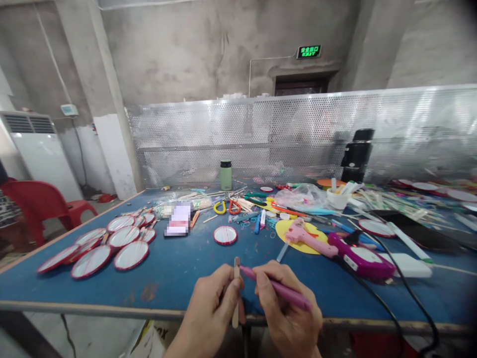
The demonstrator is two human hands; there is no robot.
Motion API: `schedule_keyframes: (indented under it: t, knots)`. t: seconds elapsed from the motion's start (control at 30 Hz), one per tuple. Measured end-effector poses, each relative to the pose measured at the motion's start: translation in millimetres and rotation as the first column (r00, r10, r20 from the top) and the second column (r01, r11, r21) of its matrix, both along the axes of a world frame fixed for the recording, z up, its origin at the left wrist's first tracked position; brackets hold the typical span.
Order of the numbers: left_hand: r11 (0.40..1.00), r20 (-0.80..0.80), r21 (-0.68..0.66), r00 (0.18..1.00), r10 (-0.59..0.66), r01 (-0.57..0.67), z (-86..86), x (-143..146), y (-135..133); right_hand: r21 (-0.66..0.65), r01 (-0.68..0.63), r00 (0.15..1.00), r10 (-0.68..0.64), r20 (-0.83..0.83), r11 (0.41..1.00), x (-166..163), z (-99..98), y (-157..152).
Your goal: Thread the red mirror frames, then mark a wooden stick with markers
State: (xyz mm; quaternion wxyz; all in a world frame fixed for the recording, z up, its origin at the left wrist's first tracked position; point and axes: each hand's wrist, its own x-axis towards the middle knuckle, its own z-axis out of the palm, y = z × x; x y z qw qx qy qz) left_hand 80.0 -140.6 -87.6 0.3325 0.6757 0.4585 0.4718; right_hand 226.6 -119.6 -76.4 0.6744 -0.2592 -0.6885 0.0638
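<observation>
Between thumb and fingers, my left hand (214,301) pinches a wooden craft stick (236,318), held upright over the table's front edge. My right hand (285,306) grips a pink marker (288,294) like a pen. Its tip touches or nearly touches the upper part of the stick; I cannot tell which. Beyond my hands lies a single round white disc (225,235) with a red rim. To the right, a pink hot glue gun (307,236) rests on a yellow oval piece (285,237).
Several red-rimmed discs (128,254) are piled at the left, near a phone (179,220). Scissors (234,207), a green bottle (225,175) and a white cup of sticks (337,200) stand or lie farther back. A purple device (361,256) with black cables sits right. A perforated metal screen (208,129) closes the back.
</observation>
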Motion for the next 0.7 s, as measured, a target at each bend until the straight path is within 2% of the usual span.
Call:
schedule_keyframes:
  t: [0.33, 0.5, 0.7]
  knots:
    - [1.000, -0.004, 0.026, 1.000, -0.007, 0.007, -0.9, -1.0, -1.4, -0.017, -0.056, 0.998, 0.056, -0.022, 0.998, 0.0, -8.1, 4.0]
    - [1.000, -0.028, 0.030, 1.000, 0.004, -0.004, -1.6, -1.1, -1.0, -0.005, -0.031, 0.999, 0.031, 0.010, 1.000, -0.5, -4.5, 3.3]
    - [1.000, -0.023, 0.024, 1.000, 0.004, -0.003, 1.4, -1.2, 0.3, -0.026, -0.038, 0.999, 0.038, -0.027, 0.999, 0.2, -8.9, 4.3]
